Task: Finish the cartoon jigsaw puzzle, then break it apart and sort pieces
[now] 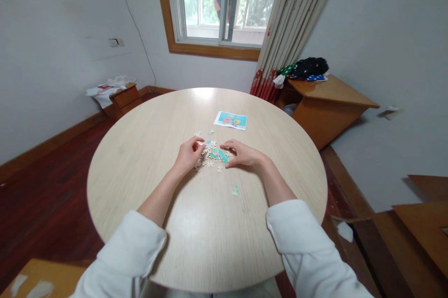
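Note:
A loose pile of jigsaw puzzle pieces (pixel 211 152) lies in the middle of the round table, some white side up, some turquoise. At the pile's left edge is my left hand (pixel 190 154), thumb and forefinger pinched on a pale puzzle piece (pixel 200 142). My right hand (pixel 241 153) curves around the right side of the pile, its thumb and fingers apart, close to or touching the pieces there. Nearer to me, a green puzzle piece (pixel 235 190) sits by itself. Beyond the pile lies a picture card (pixel 230 121) with a cartoon scene on turquoise.
The round table (pixel 206 237) has a pale wood-grain top. To the right, a wooden cabinet (pixel 332 93) carries a heap of dark cloth (pixel 310 68). A small wooden stand (pixel 126 100) with papers is at the left, and a cardboard box (pixel 52 279) at the lower left.

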The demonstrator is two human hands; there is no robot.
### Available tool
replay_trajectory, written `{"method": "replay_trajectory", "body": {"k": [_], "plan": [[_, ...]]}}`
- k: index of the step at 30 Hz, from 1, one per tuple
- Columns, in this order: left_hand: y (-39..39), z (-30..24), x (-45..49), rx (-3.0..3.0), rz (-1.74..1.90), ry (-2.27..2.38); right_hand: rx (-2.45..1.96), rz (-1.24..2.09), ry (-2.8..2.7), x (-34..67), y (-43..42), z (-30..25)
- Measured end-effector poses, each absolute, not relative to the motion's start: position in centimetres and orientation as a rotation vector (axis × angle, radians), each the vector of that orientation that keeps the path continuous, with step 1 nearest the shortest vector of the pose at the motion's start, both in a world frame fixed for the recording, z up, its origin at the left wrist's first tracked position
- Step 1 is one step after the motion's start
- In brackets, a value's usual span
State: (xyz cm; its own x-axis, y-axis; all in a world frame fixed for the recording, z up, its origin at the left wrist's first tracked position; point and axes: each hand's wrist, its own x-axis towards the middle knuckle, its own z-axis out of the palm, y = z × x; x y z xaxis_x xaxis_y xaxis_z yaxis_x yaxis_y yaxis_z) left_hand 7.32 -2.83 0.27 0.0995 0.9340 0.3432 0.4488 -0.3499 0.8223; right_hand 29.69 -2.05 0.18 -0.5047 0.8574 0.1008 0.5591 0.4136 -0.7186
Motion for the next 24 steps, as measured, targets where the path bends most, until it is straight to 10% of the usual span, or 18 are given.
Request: {"method": "replay_trajectory", "body": {"k": [24], "plan": [[-3.0,0.3,7.5,1.928,1.132,1.368,-1.224,0.727,-2.092,26.3,-3.1,0.7]]}}
